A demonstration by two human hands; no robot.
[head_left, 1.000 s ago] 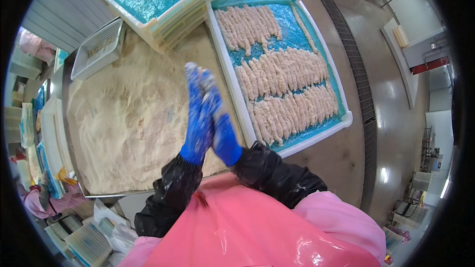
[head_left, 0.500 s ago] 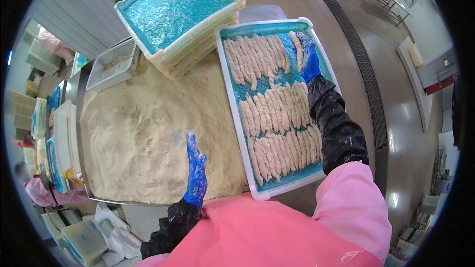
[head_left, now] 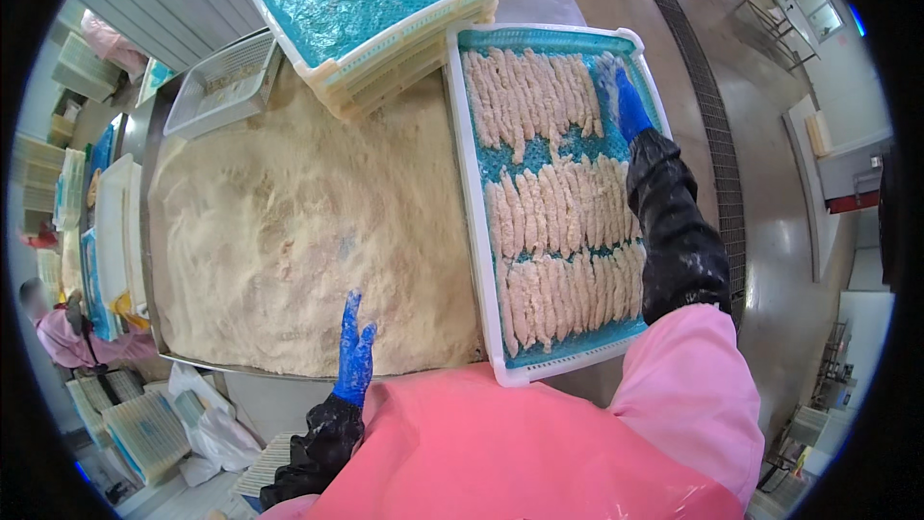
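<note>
- Right hand (head_left: 624,98) and left hand (head_left: 355,351) were pressed together a second ago; now they are far apart.
- The right hand is at the far right corner of the white tray (head_left: 474,221), beside the top row of bumpy, pale strips (head_left: 563,207). You cannot tell if it is holding one.
- The left hand is near the close edge of the pale powder (head_left: 241,250). Its fingers are spread, with nothing seen in them.
- The strips lie in three rows on a blue net (head_left: 583,147) inside the white tray.
- The powder covers much of the bench (head_left: 221,367), left of that tray.
- Past the powder stand a pile of trays (head_left: 414,72) and a small tub (head_left: 226,114).
</note>
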